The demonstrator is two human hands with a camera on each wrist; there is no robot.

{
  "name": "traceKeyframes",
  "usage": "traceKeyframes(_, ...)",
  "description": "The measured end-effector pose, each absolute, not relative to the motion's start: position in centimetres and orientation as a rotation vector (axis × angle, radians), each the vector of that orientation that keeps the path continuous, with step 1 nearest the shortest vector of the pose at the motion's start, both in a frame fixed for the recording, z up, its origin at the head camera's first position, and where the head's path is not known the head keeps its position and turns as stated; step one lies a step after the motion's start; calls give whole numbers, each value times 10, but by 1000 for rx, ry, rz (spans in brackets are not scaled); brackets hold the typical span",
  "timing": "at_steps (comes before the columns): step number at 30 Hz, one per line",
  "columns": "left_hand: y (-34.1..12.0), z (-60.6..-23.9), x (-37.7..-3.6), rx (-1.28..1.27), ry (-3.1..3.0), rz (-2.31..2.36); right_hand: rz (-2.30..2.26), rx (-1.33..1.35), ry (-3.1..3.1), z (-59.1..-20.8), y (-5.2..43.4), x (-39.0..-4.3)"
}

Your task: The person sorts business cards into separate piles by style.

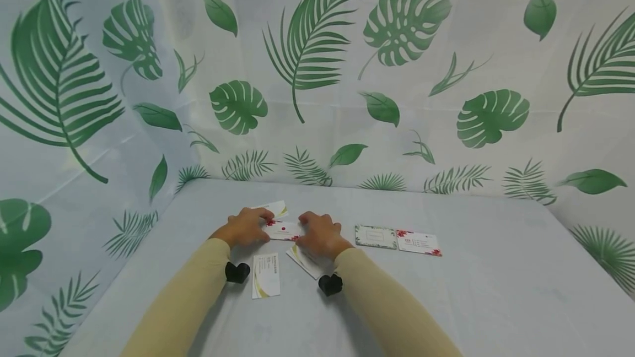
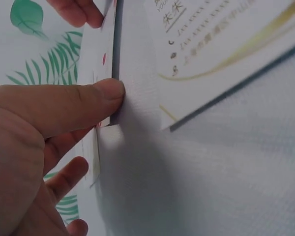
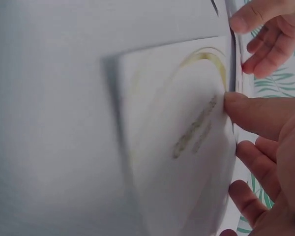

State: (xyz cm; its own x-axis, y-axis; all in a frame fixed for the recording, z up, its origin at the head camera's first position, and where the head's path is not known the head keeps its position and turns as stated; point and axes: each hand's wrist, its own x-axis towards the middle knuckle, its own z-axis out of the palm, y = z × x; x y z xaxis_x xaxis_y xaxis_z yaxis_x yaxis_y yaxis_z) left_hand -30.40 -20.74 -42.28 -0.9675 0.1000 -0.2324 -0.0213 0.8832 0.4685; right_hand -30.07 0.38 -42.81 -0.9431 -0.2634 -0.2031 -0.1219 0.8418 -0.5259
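Observation:
In the head view a white business card with red flowers (image 1: 283,230) lies between my two hands. My left hand (image 1: 246,227) holds its left end; in the left wrist view the thumb (image 2: 105,93) presses its near edge, with fingers behind. My right hand (image 1: 321,234) grips the right end by thumb and fingers. A white card with gold curves (image 1: 303,263) lies slanted just in front of the right hand, close under the thumb in the right wrist view. Another gold-curved card (image 1: 273,209) lies behind, partly hidden by the left hand.
An upright gold-curved card (image 1: 266,275) lies nearer me, between the forearms. To the right, a green-leaf-bordered card (image 1: 375,236) and a red-flowered card (image 1: 419,243) lie side by side. A leaf-print cloth wall (image 1: 327,131) rises behind the pale table (image 1: 496,280).

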Motion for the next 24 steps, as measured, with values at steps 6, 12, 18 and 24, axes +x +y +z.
traceKeyframes(6, -202, -417, -307, 94, 2788, 696, -811, -260, 2707, -425, 2, -305)
traceKeyframes(12, -203, -420, -306, 86, 2815, 699, -774, -277, 2699, -426, 2, -309)
traceKeyframes(18, -207, -423, -302, 103, 2832, 744, -775, -320, 2723, -429, 5, -310)
traceKeyframes(24, -206, -410, -298, 170, 2880, 796, -852, -401, 2748, -429, 11, -311)
